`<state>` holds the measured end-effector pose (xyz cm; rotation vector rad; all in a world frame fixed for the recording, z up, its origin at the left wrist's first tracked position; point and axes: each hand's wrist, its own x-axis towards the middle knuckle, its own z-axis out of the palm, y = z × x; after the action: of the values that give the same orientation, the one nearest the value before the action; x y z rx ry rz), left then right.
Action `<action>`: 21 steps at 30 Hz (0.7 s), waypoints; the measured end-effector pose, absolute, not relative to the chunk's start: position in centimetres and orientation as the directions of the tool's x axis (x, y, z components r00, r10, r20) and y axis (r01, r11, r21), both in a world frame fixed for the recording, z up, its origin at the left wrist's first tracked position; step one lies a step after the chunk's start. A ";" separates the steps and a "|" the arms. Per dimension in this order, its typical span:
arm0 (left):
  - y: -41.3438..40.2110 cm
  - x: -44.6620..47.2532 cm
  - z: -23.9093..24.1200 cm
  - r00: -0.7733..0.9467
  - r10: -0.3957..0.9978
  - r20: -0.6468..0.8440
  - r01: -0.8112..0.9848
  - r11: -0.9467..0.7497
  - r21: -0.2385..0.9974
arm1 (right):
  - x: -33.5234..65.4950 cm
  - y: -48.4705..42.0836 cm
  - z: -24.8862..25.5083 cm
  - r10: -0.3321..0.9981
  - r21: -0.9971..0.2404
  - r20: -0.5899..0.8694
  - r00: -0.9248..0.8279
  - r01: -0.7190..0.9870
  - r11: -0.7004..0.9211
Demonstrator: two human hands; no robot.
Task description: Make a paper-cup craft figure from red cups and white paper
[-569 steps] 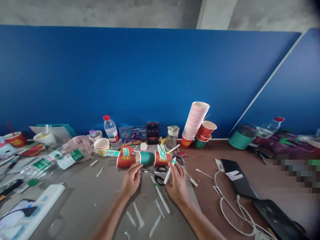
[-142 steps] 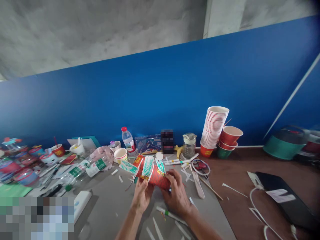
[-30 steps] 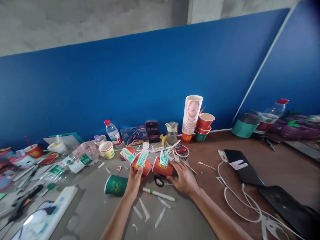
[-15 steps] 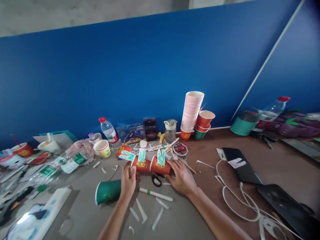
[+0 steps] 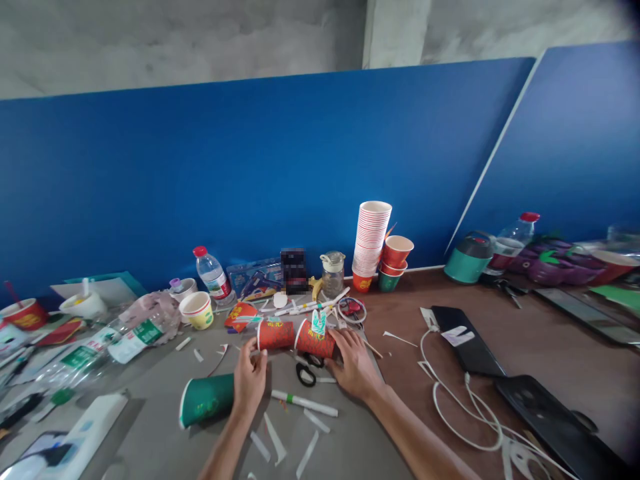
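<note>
Two red paper cups lie on their sides, end to end, between my hands. My left hand (image 5: 251,377) is curled round the outer end of the left red paper cup (image 5: 276,335). My right hand (image 5: 357,360) grips the outer end of the right red paper cup (image 5: 314,341), thumb in front and fingers behind. A white paper piece coloured green (image 5: 319,323) stands up from the right cup. Another green-marked strip (image 5: 250,319) shows edge-on behind the left cup. Beside my left wrist lies a green paper cup (image 5: 206,400). Black-handled scissors (image 5: 306,375) rest below the red cups.
A white marker (image 5: 305,403) and paper scraps (image 5: 274,437) lie in front. Behind stand a tall cup stack (image 5: 372,240), a glass jar (image 5: 333,273) and a water bottle (image 5: 214,275). Crushed bottles (image 5: 135,340) are left; a phone (image 5: 467,340) and white cable (image 5: 435,393) are right.
The red cups have rolled in my hands, so the green-coloured paper on the left cup no longer stands facing me. My view has tilted upward and shifted slightly right.
</note>
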<state>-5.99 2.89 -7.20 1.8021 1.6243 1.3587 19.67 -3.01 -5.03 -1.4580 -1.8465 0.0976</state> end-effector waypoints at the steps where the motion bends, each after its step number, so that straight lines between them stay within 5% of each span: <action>1: 2.9 -6.0 -7.2 -0.127 0.903 0.410 0.582 -0.267 0.769 | 19.7 -3.0 -5.1 0.853 -0.493 0.519 -0.046 0.799 0.343; 8: 3.2 -6.2 -7.1 -0.122 0.859 0.496 0.655 -0.306 0.691 | 20.4 -2.6 -5.9 0.784 -0.479 0.621 0.002 0.793 0.377; 15: 3.3 -6.1 -6.8 -0.101 0.839 0.535 0.668 -0.341 0.661 | 23.5 -1.1 -7.0 0.548 -0.677 0.663 0.510 0.721 0.147; 21: 2.7 -5.8 -5.9 -0.100 0.801 0.590 0.697 -0.367 0.616 | 26.5 -1.2 -6.5 0.406 -0.722 0.627 0.665 0.691 -0.017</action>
<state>-5.77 2.75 -5.91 2.0326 1.7021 1.4769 26.50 -1.21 -6.52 -1.6408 -0.9119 -0.2863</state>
